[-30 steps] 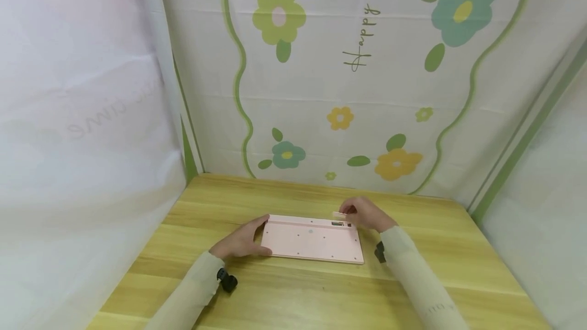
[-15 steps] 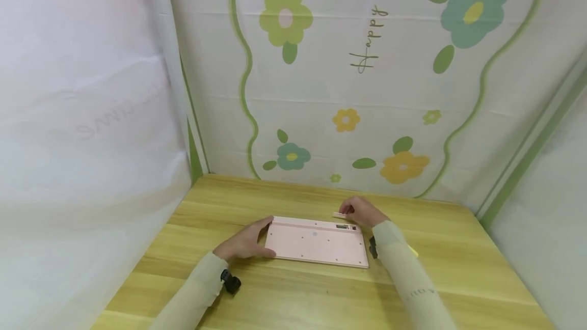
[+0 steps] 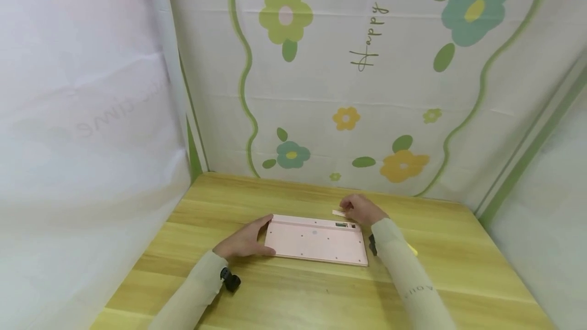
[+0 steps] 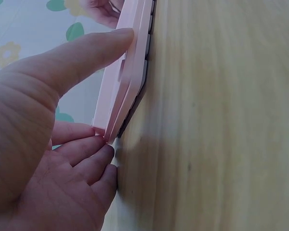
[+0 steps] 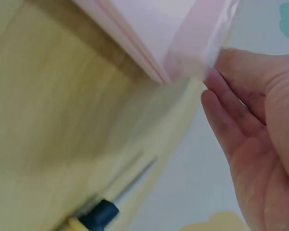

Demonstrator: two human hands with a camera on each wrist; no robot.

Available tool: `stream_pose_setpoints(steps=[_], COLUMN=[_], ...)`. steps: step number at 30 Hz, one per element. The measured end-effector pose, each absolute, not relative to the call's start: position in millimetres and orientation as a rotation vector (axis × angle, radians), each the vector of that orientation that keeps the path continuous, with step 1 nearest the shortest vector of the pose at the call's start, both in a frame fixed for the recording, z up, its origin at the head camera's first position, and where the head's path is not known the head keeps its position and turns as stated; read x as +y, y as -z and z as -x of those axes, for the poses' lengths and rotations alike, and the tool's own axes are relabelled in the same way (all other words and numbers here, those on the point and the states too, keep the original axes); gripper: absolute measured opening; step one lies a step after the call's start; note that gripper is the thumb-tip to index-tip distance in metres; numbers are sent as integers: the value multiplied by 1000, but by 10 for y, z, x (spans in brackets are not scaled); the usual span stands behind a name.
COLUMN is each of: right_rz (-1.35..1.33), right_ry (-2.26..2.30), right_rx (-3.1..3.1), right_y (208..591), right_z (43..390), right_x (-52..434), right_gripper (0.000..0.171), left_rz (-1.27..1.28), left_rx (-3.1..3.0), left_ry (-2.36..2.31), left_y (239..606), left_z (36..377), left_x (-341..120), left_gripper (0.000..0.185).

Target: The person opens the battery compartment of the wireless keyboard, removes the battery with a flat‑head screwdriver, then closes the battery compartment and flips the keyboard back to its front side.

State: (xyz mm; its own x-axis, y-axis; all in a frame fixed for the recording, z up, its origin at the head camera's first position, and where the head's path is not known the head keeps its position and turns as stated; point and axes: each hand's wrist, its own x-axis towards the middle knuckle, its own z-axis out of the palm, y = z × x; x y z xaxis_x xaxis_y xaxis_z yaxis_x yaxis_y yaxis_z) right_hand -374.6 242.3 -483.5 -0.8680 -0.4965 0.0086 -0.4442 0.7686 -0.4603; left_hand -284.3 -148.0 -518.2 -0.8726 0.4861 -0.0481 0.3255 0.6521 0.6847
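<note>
A pink keyboard [image 3: 316,246] lies face down on the table, its dark keys [image 4: 147,53] showing along the underside in the left wrist view. My left hand [image 3: 243,241] holds its left end, thumb at the near corner and fingers at the far corner. Near the far right corner, a small battery compartment [image 3: 342,225] is uncovered. Just beyond it, my right hand [image 3: 364,210] pinches a thin pink battery cover [image 3: 338,213], raised off the keyboard. In the right wrist view, the right hand [image 5: 260,125] appears past the keyboard's corner, and the cover is hidden there.
A screwdriver with a yellow and black handle [image 5: 102,214] lies on the wooden table [image 3: 293,299] to the right of the keyboard, mostly hidden by the right sleeve in the head view. A flower-printed cloth [image 3: 321,80] hangs behind the table's far edge.
The battery cover has shifted slightly away from the compartment, toward the back left. My left hand stays on the keyboard. The head view has turned slightly, and the yellow handle shows beside the right sleeve.
</note>
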Motion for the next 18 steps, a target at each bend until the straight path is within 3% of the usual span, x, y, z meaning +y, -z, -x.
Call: stream_pose_setpoints(steps=[8,18], right_rz=[869,775], right_ry=[656,583], right_rx=[2926,2984], right_y=[4607,4444], right_z=[3657,3254], right_x=[2696,3281], right_gripper=[30,31], left_rz=[-669,-674], left_rx=[2644,2651], left_ry=[-1039,-1026], left_y=[5207,5200], left_z=[2868,2853], left_x=[-1491,-1481], left_gripper=[108,107])
